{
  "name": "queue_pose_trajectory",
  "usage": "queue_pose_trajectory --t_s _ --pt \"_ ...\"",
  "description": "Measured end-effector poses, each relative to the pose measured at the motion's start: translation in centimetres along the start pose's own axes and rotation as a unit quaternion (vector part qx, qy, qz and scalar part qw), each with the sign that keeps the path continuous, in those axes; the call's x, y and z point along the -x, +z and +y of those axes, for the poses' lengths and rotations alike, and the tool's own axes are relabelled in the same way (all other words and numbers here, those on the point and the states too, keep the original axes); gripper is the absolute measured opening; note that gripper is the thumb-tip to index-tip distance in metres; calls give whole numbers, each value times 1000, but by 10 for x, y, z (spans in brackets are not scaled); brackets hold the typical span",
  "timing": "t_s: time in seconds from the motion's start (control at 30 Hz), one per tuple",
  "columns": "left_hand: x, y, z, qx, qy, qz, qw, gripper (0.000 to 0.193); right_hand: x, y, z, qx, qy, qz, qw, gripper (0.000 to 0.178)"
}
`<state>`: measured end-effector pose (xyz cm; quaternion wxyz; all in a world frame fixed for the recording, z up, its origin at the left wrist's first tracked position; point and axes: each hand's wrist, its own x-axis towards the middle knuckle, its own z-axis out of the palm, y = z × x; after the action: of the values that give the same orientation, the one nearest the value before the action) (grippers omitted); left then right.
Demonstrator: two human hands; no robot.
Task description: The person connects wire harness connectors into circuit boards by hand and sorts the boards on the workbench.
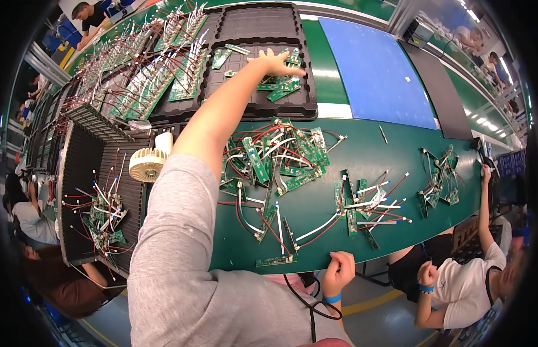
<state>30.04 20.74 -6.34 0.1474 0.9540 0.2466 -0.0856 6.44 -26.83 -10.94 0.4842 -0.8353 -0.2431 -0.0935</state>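
Note:
My left hand (275,63) reaches far over a black plastic tray (254,110), fingers spread wide above loose green circuit boards (283,89); whether its fingertips touch them I cannot tell. Close to the table's front edge, my right hand (338,273) is curled closed, with nothing visible in it and a blue band at the wrist. Between the two hands lies a tangled pile of circuit boards (280,153) with red, black and white wires. Smaller groups of wired boards (361,205) are spread to its right, and a single wired board (276,261) lies along the front edge.
At left a black ribbed bin (78,156) holds more wired boards (104,222); a small cream fan (147,165) stands beside my arm. Rows of wired boards (142,92) fill trays at the far left. A blue sheet (379,69) lies far right. A co-worker (465,289) sits at right.

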Motion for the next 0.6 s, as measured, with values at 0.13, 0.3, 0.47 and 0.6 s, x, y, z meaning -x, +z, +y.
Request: queue_pose_trajectory --t_s 0.13,0.3,0.47,0.6 --pt "12 -2 21 -12 72 -77 994 120 2 -2 0 18 -2 19 1000 13" --pt "41 -4 25 -79 95 -79 989 124 -3 1 -2 20 -32 38 999 15" --pt "46 4 22 -135 90 -4 987 122 -2 2 3 11 -55 51 997 16" --pt "48 11 13 -70 107 60 990 87 -1 0 3 12 -68 59 996 15"
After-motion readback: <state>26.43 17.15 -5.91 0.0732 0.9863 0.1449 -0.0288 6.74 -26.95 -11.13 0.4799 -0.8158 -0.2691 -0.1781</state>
